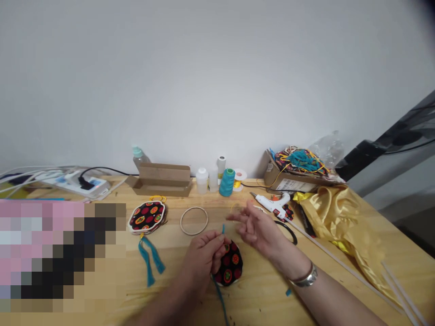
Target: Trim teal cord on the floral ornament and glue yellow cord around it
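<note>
My left hand [208, 253] pinches a teal cord [220, 296]; its short end sticks up above the fingertips and the long part trails down toward me. Partly behind that hand lies a round piece of black fabric [231, 267] with a red and orange flower print. To the right, my right hand [254, 226] is raised off the table with its fingers apart and nothing in them. A wooden hoop [194, 221] rests just beyond my left hand. Farther left lies a finished-looking patterned fabric piece [147, 217] with a pale scalloped rim and a teal tassel [149, 260].
A white glue gun [272, 204] with a long glue stick lies right of my right hand. Behind stand a teal thread spool [227, 182], small bottles [202, 181] and an open cardboard box [163, 185]. Gold satin cloth [340, 222] and a filled box [288, 181] are right.
</note>
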### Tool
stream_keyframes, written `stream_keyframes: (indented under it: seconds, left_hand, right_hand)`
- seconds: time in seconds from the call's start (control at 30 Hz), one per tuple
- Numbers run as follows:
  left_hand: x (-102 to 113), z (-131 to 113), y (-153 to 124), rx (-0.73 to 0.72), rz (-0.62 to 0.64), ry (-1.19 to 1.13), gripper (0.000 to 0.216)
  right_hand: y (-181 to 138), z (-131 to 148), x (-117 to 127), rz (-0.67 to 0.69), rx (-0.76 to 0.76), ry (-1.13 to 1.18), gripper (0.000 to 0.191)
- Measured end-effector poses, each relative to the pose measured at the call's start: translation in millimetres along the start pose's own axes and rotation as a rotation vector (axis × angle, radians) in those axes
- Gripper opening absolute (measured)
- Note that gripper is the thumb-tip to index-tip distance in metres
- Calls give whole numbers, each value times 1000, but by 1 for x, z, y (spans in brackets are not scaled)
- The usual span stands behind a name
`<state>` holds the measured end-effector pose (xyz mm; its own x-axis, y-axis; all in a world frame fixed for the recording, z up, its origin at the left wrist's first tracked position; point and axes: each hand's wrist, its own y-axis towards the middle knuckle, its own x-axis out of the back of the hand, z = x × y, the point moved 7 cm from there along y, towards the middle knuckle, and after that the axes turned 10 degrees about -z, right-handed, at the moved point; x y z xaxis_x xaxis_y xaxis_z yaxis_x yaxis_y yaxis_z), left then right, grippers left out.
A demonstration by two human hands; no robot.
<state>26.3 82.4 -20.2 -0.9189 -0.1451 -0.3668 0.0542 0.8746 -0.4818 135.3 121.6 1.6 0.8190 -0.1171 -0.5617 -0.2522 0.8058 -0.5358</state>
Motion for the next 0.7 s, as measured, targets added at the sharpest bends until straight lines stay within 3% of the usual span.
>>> stream_keyframes:
  seconds: [0.17,0.43,0.7]
  left_hand:
    - [-1,0,-2,5,31,-51,23]
    - [-1,-2,-4,-10,69,-125,22]
    - [-1,-8,-10,5,44,-140,22]
  right_hand:
    - [1,43,-6,-7,89,88,28]
    - [2,108,-48,46,216,-50,27]
    - [7,150,-86,106,322,-150,26]
